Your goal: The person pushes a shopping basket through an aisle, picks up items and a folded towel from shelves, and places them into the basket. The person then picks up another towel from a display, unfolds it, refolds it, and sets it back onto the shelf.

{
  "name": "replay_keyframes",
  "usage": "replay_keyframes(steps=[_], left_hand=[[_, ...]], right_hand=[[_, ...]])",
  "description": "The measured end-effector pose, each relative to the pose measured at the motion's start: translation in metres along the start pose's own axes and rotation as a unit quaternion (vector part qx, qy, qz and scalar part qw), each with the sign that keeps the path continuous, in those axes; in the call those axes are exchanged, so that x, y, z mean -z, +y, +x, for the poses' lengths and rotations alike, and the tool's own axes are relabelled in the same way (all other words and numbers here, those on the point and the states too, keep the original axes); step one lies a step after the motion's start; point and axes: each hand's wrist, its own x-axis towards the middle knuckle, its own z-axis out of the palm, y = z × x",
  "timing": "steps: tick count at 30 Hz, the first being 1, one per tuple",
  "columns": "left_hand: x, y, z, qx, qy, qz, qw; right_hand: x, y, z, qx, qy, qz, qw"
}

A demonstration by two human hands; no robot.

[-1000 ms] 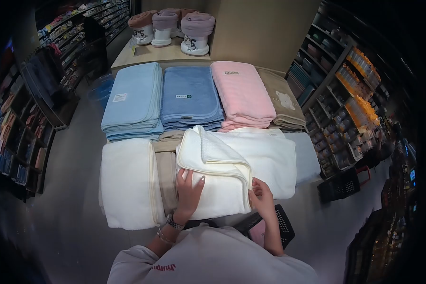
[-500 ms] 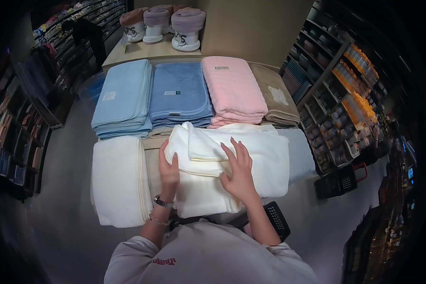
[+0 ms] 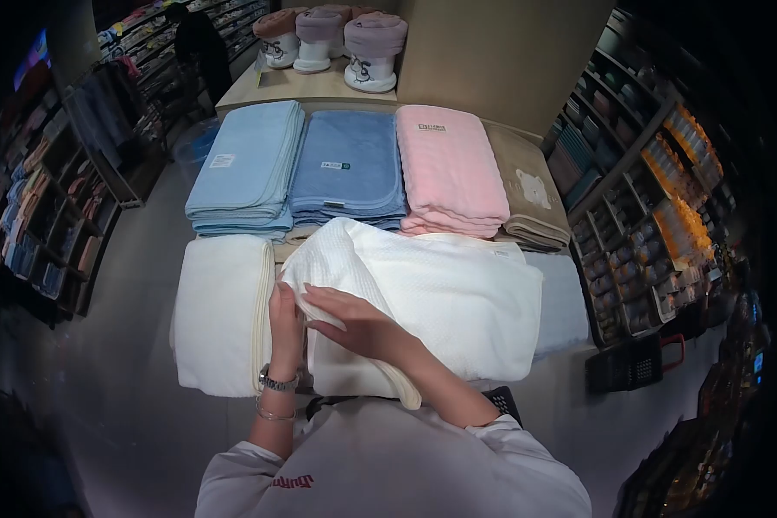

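Observation:
A loosely folded white towel (image 3: 457, 293) lies across the front of the display, its left part bunched and turned over. My left hand (image 3: 286, 324) is upright at the towel's left edge, its fingers closed on the fabric. Reaching across from the right, my right hand (image 3: 358, 325) has a fold of the same towel between its fingers and thumb, close beside my left hand. Left of both hands lies a folded white towel (image 3: 223, 315) with cream edging.
Behind are light blue (image 3: 243, 173), blue (image 3: 347, 164), pink (image 3: 451, 168) and brown towels (image 3: 527, 186). A grey-blue towel (image 3: 561, 298) lies at the right. Rolled items (image 3: 375, 52) stand on the ledge, and a black basket (image 3: 626, 367) is at the right. A person (image 3: 200, 52) stands far back left.
Both hands have moved to the towel's left edge, my right hand crossing leftward. The folded-back flap with its cream edging has been spread out into a broad bunched layer.

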Motion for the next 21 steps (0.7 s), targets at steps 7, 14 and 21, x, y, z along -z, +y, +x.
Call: replay_keyframes(steps=[7,14,21], left_hand=[[0.013,0.003,0.023,-0.121,0.055,0.374,0.918],[0.036,0.091,0.057,-0.192,0.071,0.475,0.856],[0.102,0.128,0.14,-0.195,-0.06,0.561,0.802]], right_hand=[[0.088,0.056,-0.066,-0.072,0.211,-0.056,0.973],[0.23,0.17,-0.194,-0.404,0.363,-0.218,0.811],[0.236,0.185,-0.179,-0.449,0.336,-0.161,0.812]])
